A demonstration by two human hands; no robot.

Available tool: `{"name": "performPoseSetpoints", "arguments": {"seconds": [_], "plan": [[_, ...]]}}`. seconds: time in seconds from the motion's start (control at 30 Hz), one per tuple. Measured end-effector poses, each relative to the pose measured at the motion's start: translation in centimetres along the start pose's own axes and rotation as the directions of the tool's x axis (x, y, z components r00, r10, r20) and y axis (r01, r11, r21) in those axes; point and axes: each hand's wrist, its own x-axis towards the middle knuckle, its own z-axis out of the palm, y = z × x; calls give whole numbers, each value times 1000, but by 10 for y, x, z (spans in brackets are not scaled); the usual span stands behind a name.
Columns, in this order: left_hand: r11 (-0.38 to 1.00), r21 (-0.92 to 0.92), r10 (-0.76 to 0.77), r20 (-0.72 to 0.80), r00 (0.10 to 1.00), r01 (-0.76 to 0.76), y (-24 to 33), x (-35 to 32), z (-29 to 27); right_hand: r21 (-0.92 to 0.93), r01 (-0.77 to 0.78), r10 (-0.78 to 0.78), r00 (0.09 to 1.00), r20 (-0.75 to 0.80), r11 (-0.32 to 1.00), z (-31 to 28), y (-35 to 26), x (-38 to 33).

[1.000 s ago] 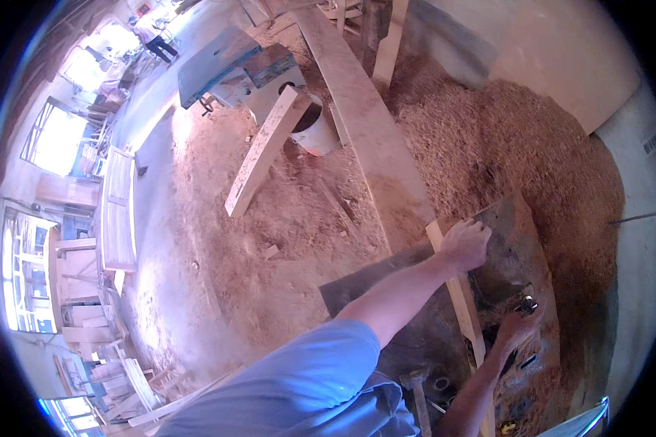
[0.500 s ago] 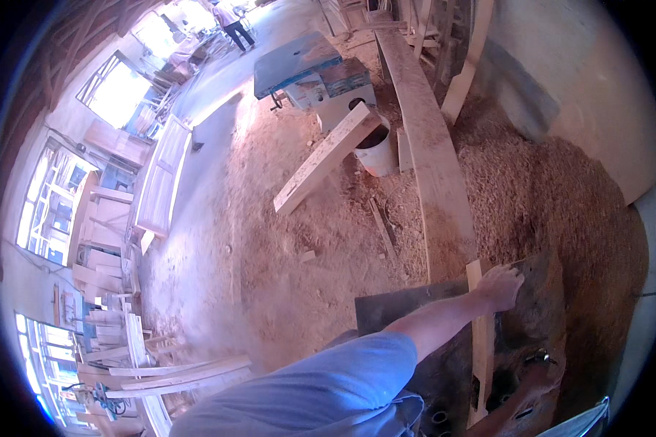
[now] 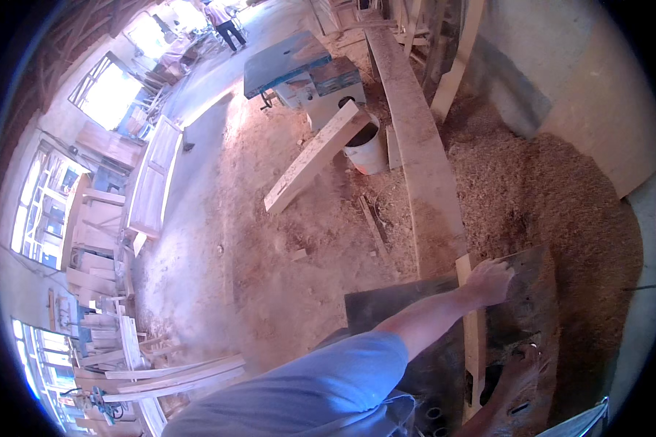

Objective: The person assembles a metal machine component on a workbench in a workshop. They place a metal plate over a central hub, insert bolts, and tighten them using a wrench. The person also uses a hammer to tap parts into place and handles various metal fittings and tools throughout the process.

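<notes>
A narrow length of wood [image 3: 474, 335] lies on a dark, dusty machine table [image 3: 386, 302], with a cut-out notch near its lower end. My left hand [image 3: 490, 282] reaches across its upper part, fingers curled down past the right edge. Farther down on the right, my right hand [image 3: 519, 370] is over the table beside the wood, close to a dark opening. Its fingers are dim and partly hidden, so whether they hold anything is unclear. A small shiny spot [image 3: 535, 347] shows at its fingertips.
A long plank [image 3: 423, 160] runs away from the table, beside heaped sawdust [image 3: 521, 182]. Ahead stand a white bucket [image 3: 368, 154], a leaning beam [image 3: 313, 160] and a blue-topped machine [image 3: 284, 62]. Stacked boards [image 3: 175, 379] lie left; another person [image 3: 224, 24] stands far off.
My right hand has moved up and left, closer to the wood, from beside a dark metal fitting. My left hand stays across the wood. The whole view has shifted slightly.
</notes>
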Motion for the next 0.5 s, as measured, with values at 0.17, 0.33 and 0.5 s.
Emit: {"name": "performPoseSetpoints", "arguments": {"seconds": [0.17, 0.33, 0.5], "plan": [[1000, -14, -9, -59, 998, 8, -1, -4, -1, -64, 108, -97, 983, 157, 992, -7, 18, -10], [1000, -19, -6, -25, 1000, 5, 2, -4, -4, 46, -140, 144, 987, -75, 989, 0, 0, 3], [1000, -6, 3, -26, 1000, -3, -2, -3, -1, 154, -269, 269, 963, 20, 951, 36, 24, -11]]}}
